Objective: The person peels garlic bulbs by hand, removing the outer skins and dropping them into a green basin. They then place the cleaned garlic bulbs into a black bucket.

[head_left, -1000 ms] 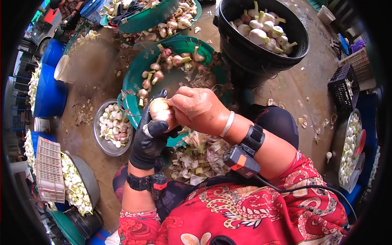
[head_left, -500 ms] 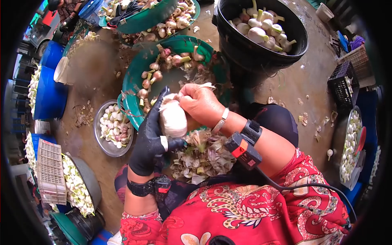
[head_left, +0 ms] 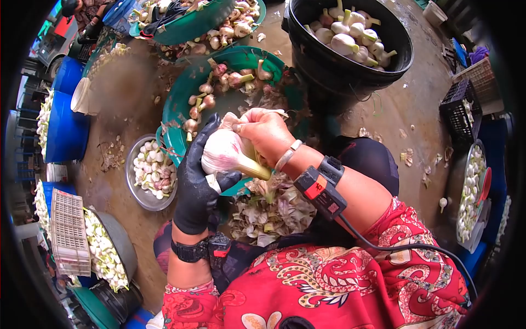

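Note:
My left hand [head_left: 197,189], in a black glove, is wrapped round a large garlic bulb [head_left: 223,152]. The bulb lies tilted, pale with pink streaks, its cut green stem pointing down to the right. With thumb and fingers, my bare right hand [head_left: 268,134] pinches a flap of papery garlic skin [head_left: 230,122] at the bulb's upper edge. A small pale piece juts past the right knuckles; I cannot make out what it is. Beyond the hands sits a green basin [head_left: 174,104] with unpeeled garlic inside. Loose skins [head_left: 274,211] are heaped below the hands.
A black bucket [head_left: 350,77] of trimmed garlic stands at the upper right. To the left is a metal bowl [head_left: 130,178] with small bulbs. Another green basin [head_left: 203,27], blue tubs [head_left: 68,126] and crates [head_left: 71,230] surround the place. Another person [head_left: 90,16] is at the upper left.
The bulb has turned in my left hand, so its green stem now shows and points down to the right. My right hand has shifted slightly up, with a skin flap pulled out from the bulb.

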The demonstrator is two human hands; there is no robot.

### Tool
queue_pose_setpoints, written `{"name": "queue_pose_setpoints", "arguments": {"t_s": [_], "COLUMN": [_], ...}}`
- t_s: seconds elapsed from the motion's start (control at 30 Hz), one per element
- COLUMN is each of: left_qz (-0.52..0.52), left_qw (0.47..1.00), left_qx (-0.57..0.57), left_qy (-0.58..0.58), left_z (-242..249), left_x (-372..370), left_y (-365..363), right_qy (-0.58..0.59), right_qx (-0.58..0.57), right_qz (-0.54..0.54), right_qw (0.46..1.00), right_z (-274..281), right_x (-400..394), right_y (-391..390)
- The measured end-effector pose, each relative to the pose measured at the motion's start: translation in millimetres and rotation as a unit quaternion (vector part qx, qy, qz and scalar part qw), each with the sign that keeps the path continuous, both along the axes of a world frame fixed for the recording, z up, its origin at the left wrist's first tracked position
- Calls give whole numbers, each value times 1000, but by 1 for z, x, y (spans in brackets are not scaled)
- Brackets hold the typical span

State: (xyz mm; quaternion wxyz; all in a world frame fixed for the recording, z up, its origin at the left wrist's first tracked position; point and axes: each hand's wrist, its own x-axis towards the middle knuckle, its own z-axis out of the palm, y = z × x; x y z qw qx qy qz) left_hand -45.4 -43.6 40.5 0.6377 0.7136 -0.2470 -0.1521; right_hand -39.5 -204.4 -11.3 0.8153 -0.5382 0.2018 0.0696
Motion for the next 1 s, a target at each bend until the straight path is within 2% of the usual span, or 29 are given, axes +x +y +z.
{"name": "queue_pose_setpoints", "arguments": {"t_s": [0.03,0.1,0.13,0.17,0.23,0.3,0.37,0.4,0.43,0.47,0.5,0.57,0.6,0.63,0.67,0.7,0.73,0.77,0.8,0.83,0.87,0.9,0.93,0.97,1.0], "left_qz": [2,13,19,20,46,46,61,60,52,42,40,68,83,82,117,147,114,77,52,27,75,119,140,117,145], "left_qw": [1000,999,996,996,988,982,968,968,939,897,898,866,921,921,976,987,972,972,947,912,968,990,974,953,937], "left_qx": [0,-51,-81,-79,-137,-161,-205,-204,-258,-309,-309,-301,-224,-224,-83,63,155,145,182,219,148,72,-49,-172,-204], "left_qy": [-1,14,37,36,58,86,132,131,224,314,311,392,307,307,162,9,-133,-171,-261,-346,-187,-24,169,222,244], "left_z": [-3,-13,-14,-13,-11,-14,-14,-21,-31,-39,-36,-32,-33,-30,-23,-15,-15,-13,-13,-15,-22,-27,-17,-23,-25], "left_x": [1,4,5,7,11,12,11,12,16,19,18,11,10,12,14,15,17,16,20,23,24,27,32,39,41], "left_y": [3,8,9,9,11,14,15,18,22,24,19,5,5,8,11,13,14,9,8,10,14,19,29,36,36], "right_qy": [-1,71,42,29,78,26,34,7,-21,-34,-63,-77,-66,-54,-50,-50,-84,-118,-166,-194,-141,-90,-89,-141,-152], "right_qx": [0,71,76,152,239,223,218,243,266,235,186,103,49,-4,20,21,-10,-43,-74,-31,-4,23,64,60,131], "right_qz": [2,49,63,121,221,281,276,240,205,179,155,124,115,106,79,78,77,78,104,99,97,92,105,92,57], "right_qw": [1000,994,994,980,942,933,935,940,942,955,968,984,990,993,995,995,993,989,978,975,985,991,988,984,978], "right_z": [-4,-8,-10,-12,6,9,7,2,4,9,13,20,20,23,28,19,6,-5,-1,3,9,28,32,26,35], "right_x": [0,1,2,4,-4,-9,-7,-6,-5,-8,-10,-10,-7,-4,-7,-7,-5,-3,-5,-6,-10,-13,-12,-9,-7], "right_y": [0,-1,-1,-8,-19,-14,-12,-9,-8,-7,-5,-9,-11,-14,-14,-11,-7,-5,-5,0,-3,-8,-16,-21,-28]}}
